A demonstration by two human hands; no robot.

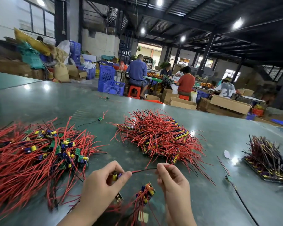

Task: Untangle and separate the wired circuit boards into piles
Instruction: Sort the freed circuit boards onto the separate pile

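Both hands held one wired board above the tabletop's near edge.
The glossy green tabletop [219, 128] lay bare between the wire heaps. The left hand [103, 181] pinched a board [116, 175] with yellow capacitors; the right hand [171, 178] pinched its thin red-and-black wire [144, 170], stretched between both grips. Tangled pile [31, 154] left, another pile [160, 136] ahead.
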